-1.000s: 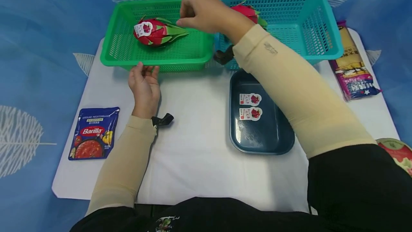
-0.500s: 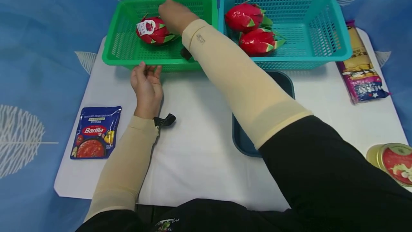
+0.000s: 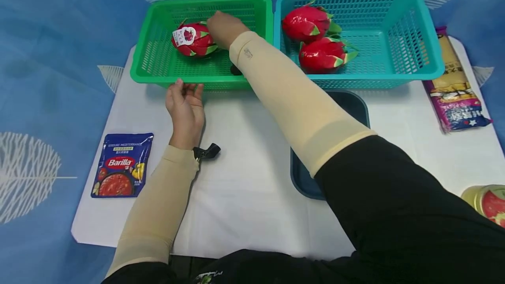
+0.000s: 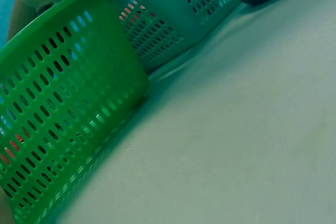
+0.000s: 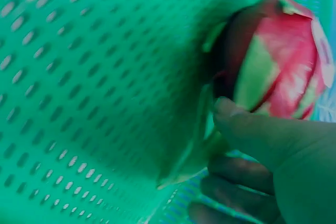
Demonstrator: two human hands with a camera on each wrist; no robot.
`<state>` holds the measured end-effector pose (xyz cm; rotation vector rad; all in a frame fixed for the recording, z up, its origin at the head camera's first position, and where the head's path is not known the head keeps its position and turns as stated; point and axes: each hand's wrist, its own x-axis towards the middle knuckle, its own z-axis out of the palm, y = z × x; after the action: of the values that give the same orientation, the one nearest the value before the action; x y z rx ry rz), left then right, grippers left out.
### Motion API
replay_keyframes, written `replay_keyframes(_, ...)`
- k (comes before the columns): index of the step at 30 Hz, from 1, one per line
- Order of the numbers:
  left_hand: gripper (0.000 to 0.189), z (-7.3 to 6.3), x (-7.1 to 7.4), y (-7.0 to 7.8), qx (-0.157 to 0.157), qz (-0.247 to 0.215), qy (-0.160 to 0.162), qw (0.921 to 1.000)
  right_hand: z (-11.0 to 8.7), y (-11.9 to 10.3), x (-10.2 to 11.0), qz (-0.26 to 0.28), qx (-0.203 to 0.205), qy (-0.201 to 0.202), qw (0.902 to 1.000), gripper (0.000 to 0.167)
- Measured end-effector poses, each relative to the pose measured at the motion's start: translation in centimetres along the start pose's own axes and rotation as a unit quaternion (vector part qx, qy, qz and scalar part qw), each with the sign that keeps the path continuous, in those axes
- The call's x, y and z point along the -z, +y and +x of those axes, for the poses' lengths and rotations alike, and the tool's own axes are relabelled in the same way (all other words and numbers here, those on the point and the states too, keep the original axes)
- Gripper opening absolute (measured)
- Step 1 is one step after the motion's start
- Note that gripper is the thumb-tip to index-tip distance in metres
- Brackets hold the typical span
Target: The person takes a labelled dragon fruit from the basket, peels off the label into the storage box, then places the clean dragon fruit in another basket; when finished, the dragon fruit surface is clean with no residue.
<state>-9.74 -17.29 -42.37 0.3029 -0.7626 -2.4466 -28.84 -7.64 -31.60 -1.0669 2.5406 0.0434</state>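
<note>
dragon fruit (image 3: pixel 192 39) | in green basket (image 3: pixel 158 62) | right hand (image 3: pixel 222 27) grasping its right end

A staged tabletop set: a white sheet (image 3: pixel 244 196) over a blue leaf-print backdrop cloth (image 3: pixel 51 56), with plastic baskets of dragon fruit (image 3: pixel 307 23) and packaged groceries like Barilla sauce (image 3: pixel 122 165).

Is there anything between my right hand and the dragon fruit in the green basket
Nothing visible. The right hand is inside the green basket, and its thumb already touches the dragon fruit.
</note>
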Motion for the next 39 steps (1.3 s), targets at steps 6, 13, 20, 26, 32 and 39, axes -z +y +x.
replay_keyframes(6, 0.008, 0.1, -0.3, 0.2, 0.006, -0.002, -0.013, 0.9999, 0.8, 0.4, -0.3, -0.017, -0.034, 0.012, 0.9992, 0.041)
replay_keyframes(13, 0.008, 0.0, 0.0, 1.0, -0.001, -0.008, 0.005, 1.0000, 1.8, -0.4, -0.4, -0.021, -0.002, 0.003, 0.9998, 0.039)
replay_keyframes(20, 0.005, 0.0, 0.0, 1.1, -0.014, -0.005, -0.002, 0.9999, 1.4, -0.7, -0.2, -0.014, 0.011, 0.027, 0.9995, 0.037)
replay_keyframes(26, 0.007, 0.0, 0.2, 0.4, -0.018, 0.003, -0.027, 0.9995, 0.8, -0.3, -0.3, -0.008, 0.010, 0.052, 0.9985, 0.035)
replay_keyframes(32, 0.009, -0.1, 0.3, 0.2, -0.007, 0.003, -0.018, 0.9998, 0.5, -0.4, -0.3, 0.004, 0.010, 0.043, 0.9990, 0.036)
replay_keyframes(39, 0.009, 0.0, 0.1, 0.2, 0.003, -0.005, -0.013, 0.9999, 0.2, -0.4, -0.2, 0.057, -0.005, 0.037, 0.9977, 0.033)
